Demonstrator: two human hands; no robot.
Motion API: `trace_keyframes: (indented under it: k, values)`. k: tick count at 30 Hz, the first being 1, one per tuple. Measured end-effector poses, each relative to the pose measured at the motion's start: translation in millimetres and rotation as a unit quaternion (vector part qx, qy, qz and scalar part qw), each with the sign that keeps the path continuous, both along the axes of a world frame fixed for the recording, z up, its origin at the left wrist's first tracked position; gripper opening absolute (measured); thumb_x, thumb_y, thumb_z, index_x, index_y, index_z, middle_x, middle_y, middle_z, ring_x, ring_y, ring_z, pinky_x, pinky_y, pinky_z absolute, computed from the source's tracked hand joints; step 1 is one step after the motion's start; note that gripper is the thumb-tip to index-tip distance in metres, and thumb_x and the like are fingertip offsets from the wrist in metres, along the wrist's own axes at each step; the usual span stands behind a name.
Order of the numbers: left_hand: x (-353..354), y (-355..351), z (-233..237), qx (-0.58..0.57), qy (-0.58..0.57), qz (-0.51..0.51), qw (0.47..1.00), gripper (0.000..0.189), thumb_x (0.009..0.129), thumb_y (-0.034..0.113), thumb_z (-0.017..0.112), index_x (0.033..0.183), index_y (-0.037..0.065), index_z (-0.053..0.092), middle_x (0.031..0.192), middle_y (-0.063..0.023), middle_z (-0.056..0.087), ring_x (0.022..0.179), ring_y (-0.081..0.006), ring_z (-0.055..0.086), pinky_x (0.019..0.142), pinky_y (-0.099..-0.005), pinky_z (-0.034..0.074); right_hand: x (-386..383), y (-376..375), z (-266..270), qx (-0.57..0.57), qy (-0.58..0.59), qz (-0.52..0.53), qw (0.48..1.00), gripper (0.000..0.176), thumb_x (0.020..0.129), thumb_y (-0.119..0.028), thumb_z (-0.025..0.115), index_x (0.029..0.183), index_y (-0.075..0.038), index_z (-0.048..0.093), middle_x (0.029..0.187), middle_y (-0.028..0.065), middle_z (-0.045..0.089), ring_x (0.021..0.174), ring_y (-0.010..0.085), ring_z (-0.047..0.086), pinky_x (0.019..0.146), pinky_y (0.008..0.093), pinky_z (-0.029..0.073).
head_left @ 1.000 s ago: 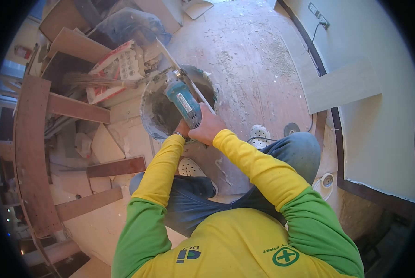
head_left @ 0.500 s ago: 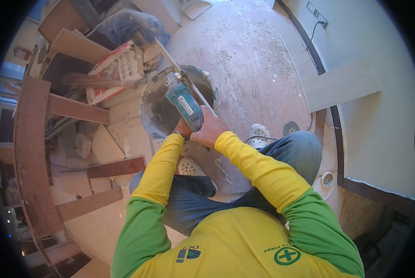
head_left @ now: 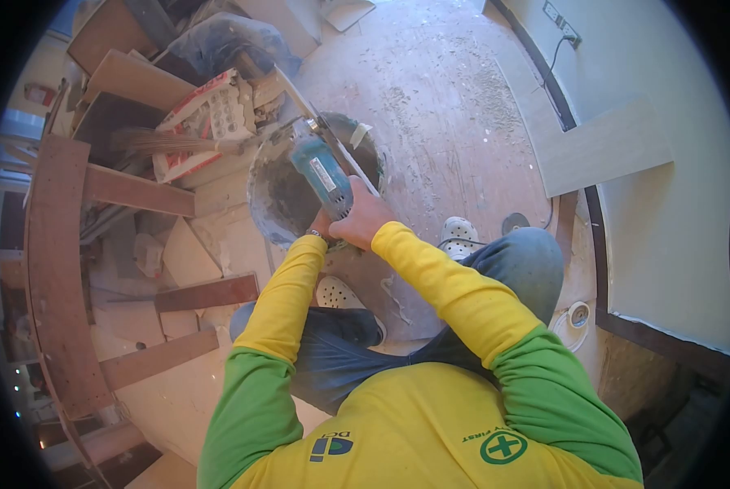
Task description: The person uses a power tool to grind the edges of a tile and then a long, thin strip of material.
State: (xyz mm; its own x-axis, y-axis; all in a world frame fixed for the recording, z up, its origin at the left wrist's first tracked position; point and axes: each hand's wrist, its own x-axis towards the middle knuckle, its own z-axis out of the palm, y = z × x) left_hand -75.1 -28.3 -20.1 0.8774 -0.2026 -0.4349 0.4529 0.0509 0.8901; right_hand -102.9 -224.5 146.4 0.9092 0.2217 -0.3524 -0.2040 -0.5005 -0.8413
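Observation:
A teal angle grinder [head_left: 320,173] is tilted over a round, plaster-crusted bucket [head_left: 260,204]. My right hand [head_left: 363,215] wraps around its rear end, with fingers against a long pale strip [head_left: 309,107]. Lower down, my left hand [head_left: 321,225] is closed at the grinder's rear, its fingers mostly hidden beneath the tool. The strip runs slantwise along the grinder's right side, across the bucket mouth. At its far side, the grinder head meets the strip; the cutting edge is hard to make out. A small light piece [head_left: 360,135] shows beside the strip, above the bucket.
A grey disc [head_left: 515,222] and a cable lie near my white shoe [head_left: 459,236]. Boards, a torn red-and-white sack [head_left: 210,122] and a broom [head_left: 177,143] crowd the left. Dust and chips cover the floor [head_left: 438,122]. A white cable coil [head_left: 575,322] lies right, near the wall.
The small light piece beside the strip now stands out more, tilted away from it. My hands and the grinder have shifted only slightly. My right knee now partly covers the grey disc.

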Motion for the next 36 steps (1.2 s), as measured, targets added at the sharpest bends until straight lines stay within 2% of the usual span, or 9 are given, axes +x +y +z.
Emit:
trace_keyframes:
  k: [2, 16, 19, 21, 25, 27, 28, 30, 36]
  values:
    - [8, 10, -30, 0.054, -0.072, -0.053, 0.995, 0.064, 0.087, 0.019, 0.079, 0.144, 0.009, 0.051, 0.139, -0.0084, 0.061, 0.126, -0.0199, 0.057, 0.107, -0.039, 0.047, -5, -5, 1, -0.005, -0.004, 0.005, 1.0, 0.09, 0.069, -0.029, 0.077, 0.147, -0.006, 0.037, 0.121, 0.0293, 0.065, 0.112, 0.0466, 0.064, 0.097, 0.0475, 0.052]
    - [6, -2, 10, 0.237, -0.232, -0.194, 0.923, 0.053, 0.086, 0.023, 0.078, 0.133, 0.009, 0.059, 0.135, -0.013, 0.062, 0.124, -0.0244, 0.058, 0.107, -0.0396, 0.045, -23, -17, 3, -0.017, -0.002, 0.009, 1.0, 0.082, 0.071, -0.029, 0.077, 0.142, -0.011, 0.041, 0.116, 0.0275, 0.068, 0.107, 0.0478, 0.066, 0.094, 0.0499, 0.053]
    - [6, -3, 12, 0.301, -0.313, -0.208, 0.877, 0.053, 0.087, 0.024, 0.077, 0.134, 0.009, 0.058, 0.134, -0.0129, 0.062, 0.124, -0.0245, 0.058, 0.107, -0.0393, 0.045, -27, -19, 1, -0.011, -0.002, 0.011, 1.0, 0.082, 0.071, -0.028, 0.076, 0.142, -0.011, 0.041, 0.116, 0.0276, 0.068, 0.107, 0.048, 0.066, 0.094, 0.05, 0.053]
    - [8, -1, 10, 0.258, -0.284, -0.202, 0.901, 0.054, 0.087, 0.025, 0.077, 0.135, 0.009, 0.057, 0.135, -0.0126, 0.061, 0.124, -0.0245, 0.058, 0.107, -0.039, 0.045, -29, -19, -2, -0.012, -0.021, 0.006, 1.0, 0.082, 0.07, -0.028, 0.076, 0.142, -0.011, 0.041, 0.116, 0.0278, 0.067, 0.108, 0.0479, 0.066, 0.094, 0.05, 0.053]
    - [13, 7, -14, 0.283, -0.304, -0.213, 0.884, 0.056, 0.087, 0.024, 0.078, 0.136, 0.009, 0.056, 0.134, -0.0125, 0.062, 0.123, -0.0244, 0.058, 0.107, -0.0388, 0.045, -25, -18, 4, -0.007, 0.004, 0.008, 1.0, 0.082, 0.07, -0.028, 0.076, 0.142, -0.01, 0.041, 0.116, 0.0282, 0.067, 0.109, 0.0477, 0.065, 0.095, 0.0493, 0.053]
    - [15, 12, -36, 0.085, -0.161, -0.117, 0.976, 0.059, 0.086, 0.023, 0.079, 0.138, 0.008, 0.055, 0.135, -0.0113, 0.062, 0.123, -0.0237, 0.058, 0.107, -0.0385, 0.046, -19, -14, 5, 0.005, 0.01, 0.003, 1.0, 0.087, 0.069, -0.028, 0.077, 0.144, -0.008, 0.039, 0.117, 0.0287, 0.066, 0.11, 0.0473, 0.065, 0.096, 0.0482, 0.053]
    - [11, 5, -18, 0.086, -0.161, -0.118, 0.976, 0.059, 0.086, 0.023, 0.079, 0.138, 0.008, 0.055, 0.135, -0.0113, 0.062, 0.123, -0.0237, 0.058, 0.107, -0.0385, 0.046, -16, -11, 3, 0.006, 0.01, 0.002, 1.0, 0.087, 0.069, -0.028, 0.077, 0.144, -0.008, 0.039, 0.117, 0.0287, 0.066, 0.11, 0.0473, 0.065, 0.096, 0.0482, 0.053]
    - [1, -8, 14, -0.139, 0.08, 0.053, 0.986, 0.061, 0.085, 0.021, 0.081, 0.139, 0.008, 0.054, 0.135, -0.0095, 0.061, 0.123, -0.0229, 0.058, 0.106, -0.0379, 0.046, -10, -5, 0, -0.006, -0.005, -0.003, 1.0, 0.092, 0.068, -0.028, 0.077, 0.147, -0.007, 0.036, 0.119, 0.029, 0.066, 0.11, 0.0469, 0.065, 0.097, 0.0473, 0.053]
    - [3, -4, 11, -0.018, 0.021, 0.008, 1.0, 0.062, 0.085, 0.022, 0.081, 0.139, 0.007, 0.054, 0.136, -0.0083, 0.061, 0.123, -0.0225, 0.058, 0.107, -0.0377, 0.046, -2, 1, 4, -0.004, 0.013, -0.003, 1.0, 0.094, 0.068, -0.029, 0.077, 0.148, -0.005, 0.036, 0.121, 0.029, 0.065, 0.112, 0.0466, 0.064, 0.098, 0.0468, 0.052]
